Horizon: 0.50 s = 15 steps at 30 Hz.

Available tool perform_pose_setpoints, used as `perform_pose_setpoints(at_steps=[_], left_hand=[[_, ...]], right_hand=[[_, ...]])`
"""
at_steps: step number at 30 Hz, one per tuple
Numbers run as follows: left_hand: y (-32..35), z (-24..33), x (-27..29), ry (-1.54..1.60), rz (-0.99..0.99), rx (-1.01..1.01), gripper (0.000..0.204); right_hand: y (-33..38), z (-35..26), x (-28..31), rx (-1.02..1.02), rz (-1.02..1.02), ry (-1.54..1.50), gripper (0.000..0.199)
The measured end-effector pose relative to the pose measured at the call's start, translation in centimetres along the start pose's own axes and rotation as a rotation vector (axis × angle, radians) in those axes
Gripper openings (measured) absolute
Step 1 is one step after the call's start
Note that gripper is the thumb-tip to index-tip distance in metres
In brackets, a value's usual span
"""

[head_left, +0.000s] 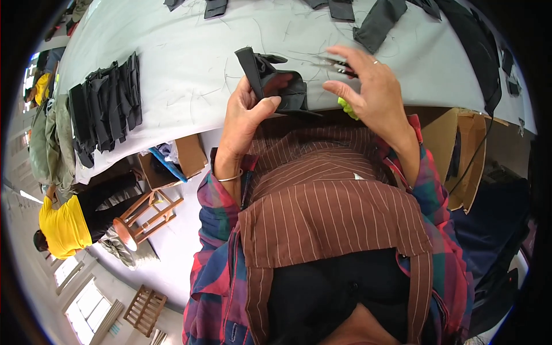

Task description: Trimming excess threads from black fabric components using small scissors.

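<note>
Above the near edge of the white-covered table [195, 63], my left hand [244, 112] pinches a dark grey fabric piece [295, 95] between thumb and fingers. The piece is folded and stands partly open, its upper end pointing away from me. To its right, my right hand [376, 86] holds small metal thread snips [340, 66] under the fingers, with the thumb held apart. The snips' blades point left, toward the cloth without touching it, and look blurred. Something bright yellow-green [348, 108] shows beneath the right palm.
A row of dark fabric pieces [106, 103] hangs over the table's left edge. More dark pieces [379, 23] and loose threads lie at the far side. Cardboard boxes [468, 155] stand below the table. A person in yellow [66, 230] and a wooden stool [146, 218] are at left.
</note>
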<state>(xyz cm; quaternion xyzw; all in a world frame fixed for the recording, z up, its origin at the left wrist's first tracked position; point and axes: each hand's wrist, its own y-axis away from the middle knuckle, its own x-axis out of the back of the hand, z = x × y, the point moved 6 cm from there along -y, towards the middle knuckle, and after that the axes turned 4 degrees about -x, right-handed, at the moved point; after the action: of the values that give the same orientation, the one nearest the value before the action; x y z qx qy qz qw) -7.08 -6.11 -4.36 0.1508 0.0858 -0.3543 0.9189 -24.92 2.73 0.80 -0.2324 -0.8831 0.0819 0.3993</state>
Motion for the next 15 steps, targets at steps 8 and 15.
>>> perform_pose_setpoints(at_steps=[8, 15], left_hand=[[0.0, 0.3, -0.4, -0.026, 0.002, -0.005, 0.05], [0.1, 0.3, -0.4, -0.018, 0.017, -0.02, 0.05]], right_hand=[[1.2, -0.7, -2.4, 0.178, -0.133, 0.183, 0.013], [0.7, -1.4, -2.9, 0.279, -0.151, 0.195, 0.011]])
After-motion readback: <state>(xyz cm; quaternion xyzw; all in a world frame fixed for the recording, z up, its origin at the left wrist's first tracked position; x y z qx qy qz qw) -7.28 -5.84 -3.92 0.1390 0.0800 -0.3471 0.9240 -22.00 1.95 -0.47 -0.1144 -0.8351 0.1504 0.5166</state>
